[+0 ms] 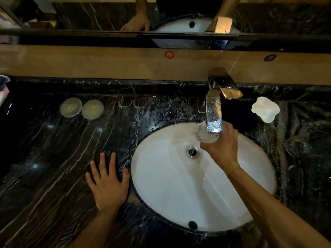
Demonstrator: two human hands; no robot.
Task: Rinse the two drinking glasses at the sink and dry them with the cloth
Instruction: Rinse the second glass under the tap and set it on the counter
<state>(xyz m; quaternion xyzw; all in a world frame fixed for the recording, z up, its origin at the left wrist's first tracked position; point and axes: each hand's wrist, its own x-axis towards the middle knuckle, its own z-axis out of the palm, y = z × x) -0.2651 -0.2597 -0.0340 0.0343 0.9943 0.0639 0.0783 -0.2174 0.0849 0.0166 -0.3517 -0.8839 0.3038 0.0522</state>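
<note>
Right hand: we are gripping a drinking glass [206, 135] in our right hand [223, 149], fingers wrapped round its body, holding it directly under the faucet [215, 104] spout, over the back part of the sink [161, 185].
Glass axis: we are tilting it on its side, long axis running roughly left to right, open mouth toward the left of the faucet and base tucked toward our palm; water seems to be running over it, though the stream is hard to make out.
Left hand: we are resting our left hand [107, 183] flat and spread wide on the dark marble counter [44, 167], holding nothing, thumb just beside the sink's left rim.
Nearer hand: the right one is already on the glass; the left lies well to the left of the faucet and nearer us.
Second glass: we are not seeing one; two round pale discs [81, 109] left of the faucet may be lids or coasters, and we cannot tell which.
Cloth: we are seeing only a bit of fabric [4, 90] far left of the faucet, at the edge of view, which may or may not be it.
Right of faucet: a white dish [265, 109] is sitting on the counter.
Coming move: we are judging that turning the mouth up under the spout comes next.
</note>
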